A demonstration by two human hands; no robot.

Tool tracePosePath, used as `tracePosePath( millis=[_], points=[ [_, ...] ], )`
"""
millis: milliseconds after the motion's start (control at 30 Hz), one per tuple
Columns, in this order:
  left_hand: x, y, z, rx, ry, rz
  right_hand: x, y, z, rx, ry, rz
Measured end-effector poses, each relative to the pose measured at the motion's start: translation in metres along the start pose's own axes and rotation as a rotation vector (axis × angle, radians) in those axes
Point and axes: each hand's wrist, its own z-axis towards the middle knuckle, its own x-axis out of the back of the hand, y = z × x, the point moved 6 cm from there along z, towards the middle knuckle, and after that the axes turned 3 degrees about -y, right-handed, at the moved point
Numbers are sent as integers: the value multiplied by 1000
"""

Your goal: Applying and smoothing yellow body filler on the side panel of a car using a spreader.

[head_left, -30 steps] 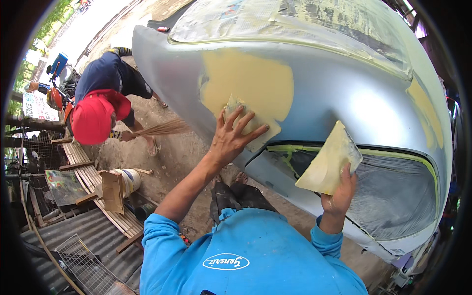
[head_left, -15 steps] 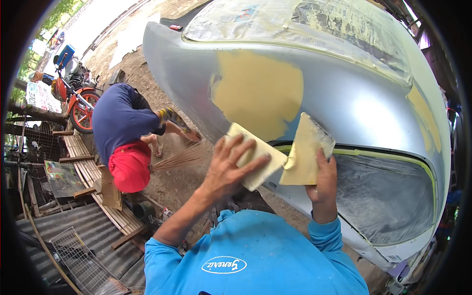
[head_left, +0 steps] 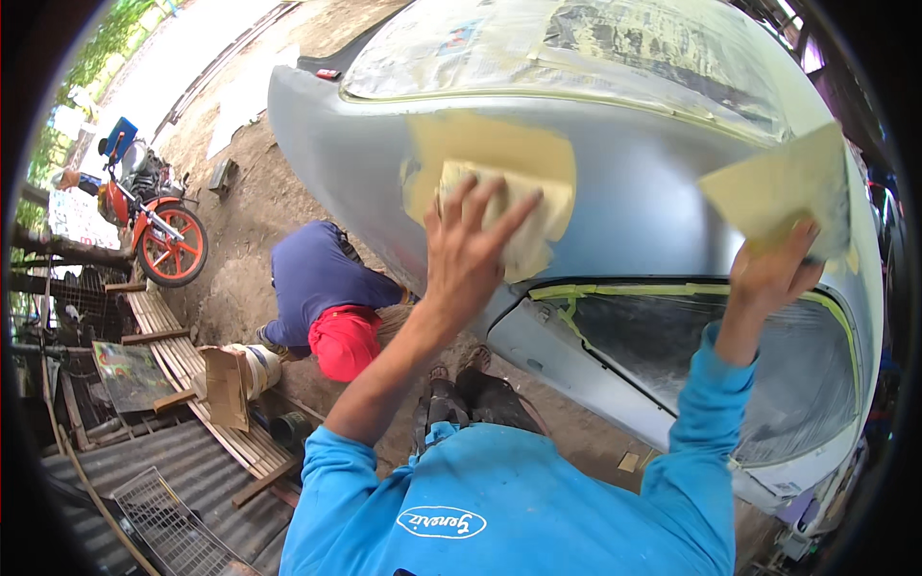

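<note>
Nearest me: the worker's blue shirt [head_left: 538, 490], both sleeves reaching forward. The left hand [head_left: 471, 245] is spread over a flat pale slab [head_left: 530, 240], fingers a little apart across its face and holding it; the thumb is out of sight. The slab lies over the lower part of a yellow patch [head_left: 471, 134] on the car body [head_left: 663, 182], its longer run seeming to slope from upper left to lower right. Full contact along its edge: cannot tell.

The right hand [head_left: 773, 274], blurred, has its fingers clamped on the lower edge of a smeared sheet [head_left: 778, 187]. That sheet stands well to the right of the patch, its upper edge rising rightward; whether it touches the car, cannot tell. The left hand is plainly the nearer to the patch, which shows beyond the fingertips, up and to both sides.

Farther along the car: side window [head_left: 634, 331] under clear film with yellow-green edging, windscreen [head_left: 461, 48] papered over.

Beyond, on the left: co-worker in a red cap [head_left: 346, 343] stooping beside a white bucket [head_left: 259, 370] and torn cardboard [head_left: 227, 389]. Farthest, an orange motorbike [head_left: 158, 211] parked on bare earth [head_left: 245, 182].
</note>
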Motion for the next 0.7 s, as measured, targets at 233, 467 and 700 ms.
tracePosePath(
  millis=[233, 467, 700],
  points=[
    [-19, -16, 50, 67, 62, 23, -55, -9, 51, -397, 13, 891],
    [-1, -19, 45, 32, 53, -10, -53, -11, 49, -489, 112, 920],
    [-11, -16, 52, 36, 2, 7, -55, -17, 53, -433, 66, 902]
  ],
)
